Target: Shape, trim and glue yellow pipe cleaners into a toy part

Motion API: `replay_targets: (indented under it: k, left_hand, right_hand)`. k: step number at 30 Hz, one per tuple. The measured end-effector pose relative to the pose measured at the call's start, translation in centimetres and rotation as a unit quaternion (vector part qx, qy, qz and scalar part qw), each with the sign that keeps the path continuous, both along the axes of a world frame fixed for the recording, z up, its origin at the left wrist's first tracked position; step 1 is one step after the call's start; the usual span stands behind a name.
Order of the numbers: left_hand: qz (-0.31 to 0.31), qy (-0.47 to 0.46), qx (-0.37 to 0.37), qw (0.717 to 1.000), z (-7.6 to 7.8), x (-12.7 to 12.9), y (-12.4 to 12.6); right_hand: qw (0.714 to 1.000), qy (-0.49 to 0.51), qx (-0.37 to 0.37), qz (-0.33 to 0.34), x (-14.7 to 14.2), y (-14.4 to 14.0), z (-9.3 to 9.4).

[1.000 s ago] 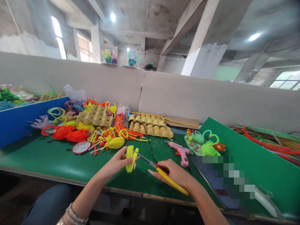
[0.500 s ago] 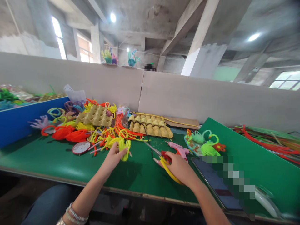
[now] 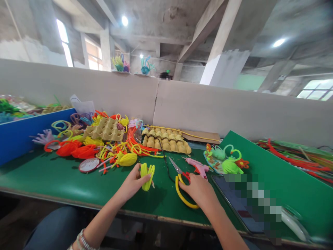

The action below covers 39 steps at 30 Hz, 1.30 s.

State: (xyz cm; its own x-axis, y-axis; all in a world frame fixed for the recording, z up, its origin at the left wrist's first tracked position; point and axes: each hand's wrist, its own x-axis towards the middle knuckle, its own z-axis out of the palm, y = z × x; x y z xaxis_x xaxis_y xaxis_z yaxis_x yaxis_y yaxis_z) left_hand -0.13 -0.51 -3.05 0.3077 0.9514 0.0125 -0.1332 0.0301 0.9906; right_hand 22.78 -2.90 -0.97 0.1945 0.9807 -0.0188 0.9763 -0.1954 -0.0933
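Change since the earlier views: the scissors (image 3: 183, 182), one second ago raised in the right hand (image 3: 198, 189) with the blades at the yellow coil, now lie flat on the green counter (image 3: 52, 177). The blades point to the far left and the yellow handle loops lie nearest the person. The right hand rests over the handles; its fingers (image 3: 185, 186) are loosely curved on the red inner part of the loops and no longer closed through them. Whether they still grip cannot be told.

The left hand (image 3: 132, 182) holds the yellow pipe-cleaner coil (image 3: 147, 173) just above the counter, left of the scissors and near the front edge. Its fingers (image 3: 144, 179) pinch the coil at its near side, with the loops standing upright. Half a second ago the coil was farther left and nearer the heap; it has returned toward the centre.

Judgement: the cutting step appears finished, and the coil remains the item in work.

Surroundings: a heap of orange and yellow pipe cleaners (image 3: 109, 149) and egg trays (image 3: 166, 140) at the far left, and a pink glue gun (image 3: 199, 166) just beyond the scissors.
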Motion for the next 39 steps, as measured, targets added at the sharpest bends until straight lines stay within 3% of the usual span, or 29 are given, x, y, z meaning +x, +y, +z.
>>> replay_targets:
  k: [5,24,28,30,33,36,39]
  left_hand:
    - [-0.008,-0.005,-0.002,1.0,-0.1,0.2,-0.1]
    - [-0.002,0.075,0.081,0.994,0.3,-0.1,-0.3]
    - [-0.014,0.064,0.061,0.996,0.2,0.0,-0.4]
    - [-0.021,0.058,0.05,0.997,0.1,0.0,-0.4]
    - [-0.032,0.043,0.035,0.998,0.1,0.1,-0.6]
    - [-0.04,0.041,0.042,0.997,0.3,0.1,-0.9]
    - [-0.052,0.066,0.068,0.994,0.5,0.2,-1.3]
  right_hand:
    - [0.999,-0.012,-0.035,-0.018,0.1,-0.3,0.2]
    - [0.999,-0.033,-0.019,0.013,0.1,-0.8,1.3]
    - [0.997,-0.003,0.052,0.055,0.3,-0.8,1.4]
    - [0.986,0.058,0.116,0.105,-0.1,-0.8,1.4]
    - [0.942,0.205,0.172,0.2,-1.6,-1.2,1.4]
    - [0.894,0.337,0.146,0.256,-3.3,-1.8,1.2]
    - [0.869,0.396,0.111,0.274,-4.5,-2.2,0.8]
